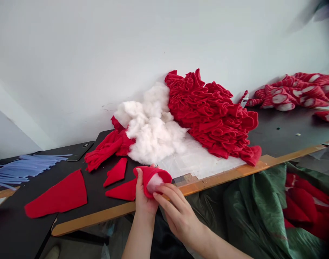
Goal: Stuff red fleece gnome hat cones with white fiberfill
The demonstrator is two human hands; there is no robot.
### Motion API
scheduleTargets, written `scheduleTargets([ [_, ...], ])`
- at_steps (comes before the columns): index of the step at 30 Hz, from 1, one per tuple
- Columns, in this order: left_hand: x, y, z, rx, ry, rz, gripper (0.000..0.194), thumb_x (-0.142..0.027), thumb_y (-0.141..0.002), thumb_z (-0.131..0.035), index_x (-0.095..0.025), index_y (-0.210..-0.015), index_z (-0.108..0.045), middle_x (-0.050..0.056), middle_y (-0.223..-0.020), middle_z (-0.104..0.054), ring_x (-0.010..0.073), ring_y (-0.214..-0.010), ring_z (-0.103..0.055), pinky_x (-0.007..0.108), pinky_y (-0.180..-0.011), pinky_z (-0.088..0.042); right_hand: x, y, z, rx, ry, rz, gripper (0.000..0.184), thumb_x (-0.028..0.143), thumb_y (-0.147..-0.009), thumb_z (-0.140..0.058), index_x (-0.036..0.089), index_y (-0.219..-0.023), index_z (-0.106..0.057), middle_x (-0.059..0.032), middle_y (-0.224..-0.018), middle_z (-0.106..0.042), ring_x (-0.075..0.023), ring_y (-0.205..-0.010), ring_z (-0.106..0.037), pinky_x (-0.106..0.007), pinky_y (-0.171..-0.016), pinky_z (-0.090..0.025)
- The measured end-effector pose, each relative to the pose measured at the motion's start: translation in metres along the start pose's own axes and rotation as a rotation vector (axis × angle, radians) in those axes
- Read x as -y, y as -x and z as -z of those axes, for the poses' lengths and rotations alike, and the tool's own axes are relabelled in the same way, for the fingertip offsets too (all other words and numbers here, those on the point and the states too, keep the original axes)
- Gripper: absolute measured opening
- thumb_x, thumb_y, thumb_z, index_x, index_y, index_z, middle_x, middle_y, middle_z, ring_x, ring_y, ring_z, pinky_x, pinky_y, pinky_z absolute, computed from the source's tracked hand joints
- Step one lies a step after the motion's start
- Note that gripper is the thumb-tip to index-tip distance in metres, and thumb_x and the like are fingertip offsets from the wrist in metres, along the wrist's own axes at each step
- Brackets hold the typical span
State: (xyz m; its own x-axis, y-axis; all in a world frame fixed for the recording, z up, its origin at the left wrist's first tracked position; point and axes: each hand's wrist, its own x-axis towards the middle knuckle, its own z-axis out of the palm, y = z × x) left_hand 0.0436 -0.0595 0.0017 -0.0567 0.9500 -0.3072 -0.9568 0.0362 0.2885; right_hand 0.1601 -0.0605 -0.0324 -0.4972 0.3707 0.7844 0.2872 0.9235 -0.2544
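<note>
A red fleece cone (pixel 152 181) sits in both hands just above the table's front edge, its open mouth turned up and a tuft of white polyester stuffing (pixel 154 182) showing inside. The left hand (pixel 145 199) is clenched around the cone from below, with the thumb up its side. The right hand (pixel 177 216) lies across the mouth, its fingers (pixel 167 192) against the rim and close to the stuffing; whether they pinch the fleece or only press on it is hard to tell from this angle.

Two flat red fleece pieces (pixel 124 190) (pixel 116 172) lie just behind the hands on the black table (pixel 288 129), and a larger one (pixel 56 196) lies further left. Beyond them, a heap of white stuffing (pixel 151 126) sits against a mound of ruffled red fleece (pixel 210 111) on a white plastic sheet (pixel 197 158). Stuffed red-and-white pieces (pixel 294 91) lie at the far right, blue plastic strips (pixel 24 169) at the far left, and a green woven sack (pixel 256 205) below the table's wooden edge strip (pixel 224 178).
</note>
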Motion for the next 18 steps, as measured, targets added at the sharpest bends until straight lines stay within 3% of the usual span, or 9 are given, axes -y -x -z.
scheduleTargets([
  [4, -0.001, -0.005, 0.003, -0.091, 0.024, -0.037, 0.029, -0.043, -0.080, -0.060, -0.016, -0.088, -0.066, 0.002, -0.083, -0.071, 0.0120, -0.077, -0.065, 0.020, -0.077, -0.051, 0.004, 0.002, -0.001, 0.070, -0.170, -0.049, 0.045, 0.002, -0.084, -0.037, 0.016, -0.125, -0.049, -0.0127, -0.113, -0.061, -0.0227, -0.108, -0.056, -0.040, -0.091, -0.052],
  [8, 0.007, -0.012, 0.010, -0.123, -0.060, -0.262, 0.027, -0.044, -0.078, -0.061, -0.020, -0.093, -0.063, 0.004, -0.093, -0.069, 0.0186, -0.085, -0.065, 0.033, -0.077, -0.053, 0.002, -0.006, 0.008, -0.012, -0.277, -0.186, 0.037, 0.005, -0.087, -0.039, 0.020, -0.116, -0.057, -0.0105, -0.111, -0.060, -0.0190, -0.104, -0.059, -0.031, -0.087, -0.053],
  [11, 0.016, -0.007, 0.008, -0.042, -0.155, -0.351, 0.038, -0.047, -0.077, -0.061, -0.024, -0.107, -0.058, 0.006, -0.104, -0.066, 0.0223, -0.096, -0.063, 0.037, -0.084, -0.050, -0.003, -0.011, 0.008, -0.074, -0.309, -0.346, 0.035, 0.007, -0.085, -0.044, 0.020, -0.114, -0.059, -0.0110, -0.113, -0.060, -0.0220, -0.107, -0.058, -0.035, -0.091, -0.051],
  [15, 0.020, 0.005, 0.004, 0.119, -0.258, -0.301, 0.042, -0.036, -0.078, -0.063, -0.026, -0.118, -0.053, 0.005, -0.109, -0.065, 0.0211, -0.107, -0.058, 0.034, -0.091, -0.045, -0.010, -0.013, 0.001, -0.168, -0.499, -0.561, 0.027, 0.012, -0.079, -0.054, 0.021, -0.103, -0.064, -0.0069, -0.100, -0.066, -0.0225, -0.092, -0.063, -0.036, -0.080, -0.055],
  [18, 0.014, 0.008, 0.006, 0.087, -0.426, -0.350, 0.040, -0.027, -0.074, -0.069, -0.025, -0.111, -0.056, 0.003, -0.100, -0.067, 0.0192, -0.098, -0.061, 0.032, -0.089, -0.045, -0.012, -0.011, -0.001, -0.213, -0.653, -0.675, 0.015, 0.018, -0.080, -0.057, 0.018, -0.092, -0.067, -0.0050, -0.086, -0.069, -0.0199, -0.075, -0.065, -0.032, -0.068, -0.057],
])
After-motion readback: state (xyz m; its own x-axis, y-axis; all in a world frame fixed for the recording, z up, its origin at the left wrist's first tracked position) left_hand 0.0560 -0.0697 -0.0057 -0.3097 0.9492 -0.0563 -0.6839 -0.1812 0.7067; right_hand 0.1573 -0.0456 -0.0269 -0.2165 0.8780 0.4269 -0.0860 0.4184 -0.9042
